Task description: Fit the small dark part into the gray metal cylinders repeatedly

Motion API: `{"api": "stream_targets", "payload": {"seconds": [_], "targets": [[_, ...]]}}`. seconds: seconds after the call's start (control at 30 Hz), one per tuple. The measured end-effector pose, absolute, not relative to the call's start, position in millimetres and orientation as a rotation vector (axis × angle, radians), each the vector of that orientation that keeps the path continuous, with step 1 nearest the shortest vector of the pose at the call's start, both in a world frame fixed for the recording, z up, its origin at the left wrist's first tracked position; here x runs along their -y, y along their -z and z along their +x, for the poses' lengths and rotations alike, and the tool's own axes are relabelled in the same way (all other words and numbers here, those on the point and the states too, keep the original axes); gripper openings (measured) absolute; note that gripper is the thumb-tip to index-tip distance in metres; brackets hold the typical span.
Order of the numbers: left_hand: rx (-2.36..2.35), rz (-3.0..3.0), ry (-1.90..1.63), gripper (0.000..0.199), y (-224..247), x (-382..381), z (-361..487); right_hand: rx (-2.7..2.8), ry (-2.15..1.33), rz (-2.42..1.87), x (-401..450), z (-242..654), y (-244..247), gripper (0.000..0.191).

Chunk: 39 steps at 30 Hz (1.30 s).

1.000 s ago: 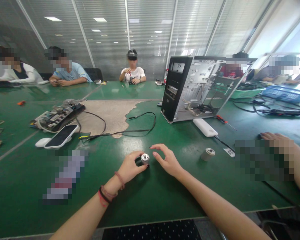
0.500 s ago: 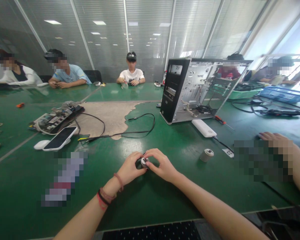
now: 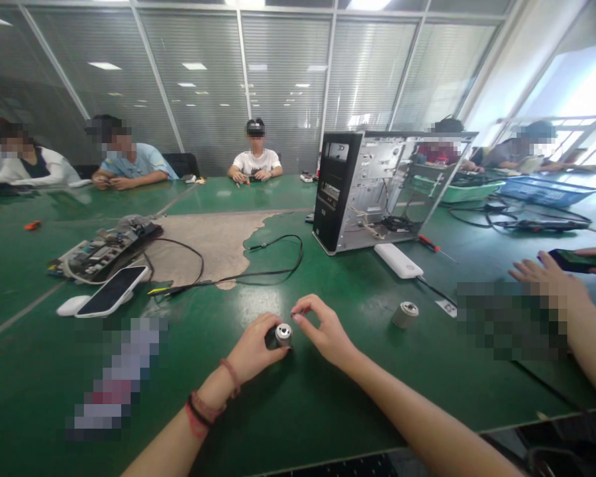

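Observation:
My left hand (image 3: 254, 346) curls its thumb and fingers round a small silver metal cylinder (image 3: 284, 336), which stands upright on the green table (image 3: 258, 411). Dark holes show in the cylinder's round top face. Just right of it and a little higher, my right hand (image 3: 325, 331) is apart from the cylinder. Its thumb and forefinger are pinched together, with a tiny dark spot at the tips that is too small to name. Further right stands a second metal cylinder (image 3: 405, 315) of similar look, untouched.
Ahead stands an opened computer case (image 3: 347, 192), with a white power bank (image 3: 398, 260) and a screwdriver (image 3: 430, 243) beside it. Leftward lie a phone (image 3: 112, 291), a circuit assembly (image 3: 106, 245) and a black cable (image 3: 278, 273). Another person's hand (image 3: 551, 285) reaches in at right.
My right hand has lifted off the cylinder's top and moved slightly right, so the top face now shows. My left hand keeps its hold. The view has tilted up a little.

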<state>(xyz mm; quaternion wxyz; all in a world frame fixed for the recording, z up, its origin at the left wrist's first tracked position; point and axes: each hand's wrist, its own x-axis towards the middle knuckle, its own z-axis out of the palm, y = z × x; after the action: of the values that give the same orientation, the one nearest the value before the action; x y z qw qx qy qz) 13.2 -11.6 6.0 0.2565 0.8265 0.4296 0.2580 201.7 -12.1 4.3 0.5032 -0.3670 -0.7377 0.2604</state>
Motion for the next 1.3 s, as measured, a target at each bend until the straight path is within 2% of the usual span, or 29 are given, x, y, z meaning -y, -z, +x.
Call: {"api": "stream_targets", "payload": {"seconds": [0.3,0.5,0.63,0.77,0.97,1.3], "targets": [[-1.147,2.267,-0.68,0.023,-7,11,13,2.339,-0.824,-0.972,5,220,8,0.007],[-1.159,2.298,-0.651,0.022,-7,10,13,2.359,-0.961,-0.9,0,229,2,0.013],[-1.138,2.366,-0.574,0.03,-11,9,9,2.301,-1.115,-0.916,-3,236,-5,0.016],[-1.013,2.407,-0.476,0.034,-19,8,2,2.208,-0.983,-0.924,0,232,-5,0.019],[-1.003,2.419,-0.533,0.043,-14,4,-5,2.204,-0.69,-0.837,12,208,3,0.043],[-1.104,2.514,-0.627,0.029,-10,4,-3,2.135,-0.526,-0.896,8,210,-5,0.034]]}}
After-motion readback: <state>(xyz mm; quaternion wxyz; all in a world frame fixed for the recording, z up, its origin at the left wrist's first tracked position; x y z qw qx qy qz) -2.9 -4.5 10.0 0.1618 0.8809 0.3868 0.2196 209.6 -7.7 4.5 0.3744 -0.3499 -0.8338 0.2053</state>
